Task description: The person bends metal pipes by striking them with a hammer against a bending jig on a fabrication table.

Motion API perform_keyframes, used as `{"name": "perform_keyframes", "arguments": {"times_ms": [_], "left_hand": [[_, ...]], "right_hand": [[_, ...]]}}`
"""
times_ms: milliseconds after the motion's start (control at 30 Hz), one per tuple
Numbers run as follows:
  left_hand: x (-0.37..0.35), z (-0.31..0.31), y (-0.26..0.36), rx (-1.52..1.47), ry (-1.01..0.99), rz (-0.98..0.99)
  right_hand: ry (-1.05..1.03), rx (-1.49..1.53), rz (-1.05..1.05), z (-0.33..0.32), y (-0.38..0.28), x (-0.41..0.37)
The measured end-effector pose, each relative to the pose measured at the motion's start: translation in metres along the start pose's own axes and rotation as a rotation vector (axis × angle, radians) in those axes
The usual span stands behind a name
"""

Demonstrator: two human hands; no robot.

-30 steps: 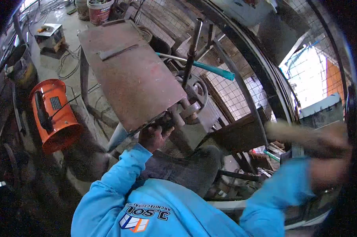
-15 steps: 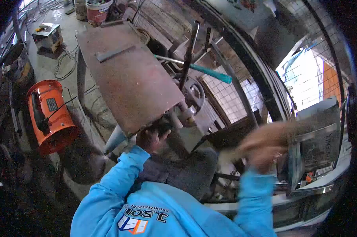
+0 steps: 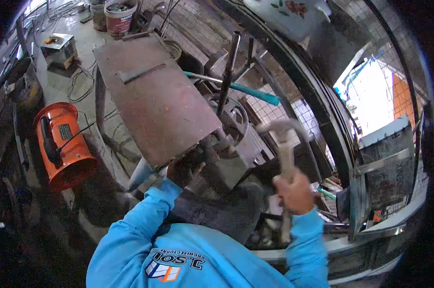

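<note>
My right hand (image 3: 294,193) is wrapped round the handle of a hammer (image 3: 287,156), whose head points up and is slightly blurred. It is raised to the right of the metal table (image 3: 164,105). My left hand (image 3: 182,174) is at the table's near end, just under its edge, with fingers curled. A dark thing there is partly hidden, and I cannot make out what the fingers hold. On the tabletop lies a flat metal bar (image 3: 142,73). A metal piece (image 3: 229,168) juts out beside the near corner, close to my left hand.
An orange blower (image 3: 65,144) stands on the floor at the left, its cable running towards the table. Behind the table are a dark upright pipe (image 3: 230,72) and a teal-ended pole (image 3: 255,92). Buckets (image 3: 118,21) stand at the back, and a metal frame (image 3: 385,163) is at the right.
My right hand has moved left from the metal frame, and the hammer in it now shows upright. The left hand stays at the table's near end.
</note>
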State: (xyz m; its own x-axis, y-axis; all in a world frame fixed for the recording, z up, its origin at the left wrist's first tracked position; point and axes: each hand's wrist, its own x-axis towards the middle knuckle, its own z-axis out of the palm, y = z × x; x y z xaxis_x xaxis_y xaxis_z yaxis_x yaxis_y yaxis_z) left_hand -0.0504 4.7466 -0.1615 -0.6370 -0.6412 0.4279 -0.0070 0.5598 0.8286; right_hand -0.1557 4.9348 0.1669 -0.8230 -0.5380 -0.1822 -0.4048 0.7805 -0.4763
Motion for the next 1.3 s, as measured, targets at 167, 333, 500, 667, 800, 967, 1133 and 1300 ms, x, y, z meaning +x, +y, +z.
{"name": "perform_keyframes", "arguments": {"times_ms": [167,333,500,667,800,967,1133,1300], "left_hand": [[0.012,-0.027,0.046,0.342,0.143,0.125],[0.005,-0.027,0.046,0.406,-0.052,-0.069],[0.009,-0.036,0.053,0.246,0.108,0.037],[0.011,-0.034,0.054,0.377,0.073,0.013],[0.007,-0.028,0.047,0.265,-0.019,-0.09],[-0.012,0.016,-0.018,0.079,0.077,0.05],[0.013,-0.025,0.05,0.264,0.096,0.067],[0.01,-0.022,0.049,0.306,0.087,0.028]], "right_hand": [[0.434,0.469,-0.525,-0.097,-0.038,-0.046],[0.794,0.415,-1.164,-0.18,-0.124,-0.077],[0.459,-0.171,-0.443,0.014,0.003,0.006],[0.38,0.101,-0.051,-0.059,-0.025,-0.027],[0.705,0.385,-0.784,-0.087,-0.066,-0.032],[0.136,-0.134,-0.055,0.036,0.016,-0.008],[0.264,0.222,-0.163,-0.051,-0.001,-0.032],[0.843,0.074,-0.849,-0.135,-0.084,-0.076]]}}
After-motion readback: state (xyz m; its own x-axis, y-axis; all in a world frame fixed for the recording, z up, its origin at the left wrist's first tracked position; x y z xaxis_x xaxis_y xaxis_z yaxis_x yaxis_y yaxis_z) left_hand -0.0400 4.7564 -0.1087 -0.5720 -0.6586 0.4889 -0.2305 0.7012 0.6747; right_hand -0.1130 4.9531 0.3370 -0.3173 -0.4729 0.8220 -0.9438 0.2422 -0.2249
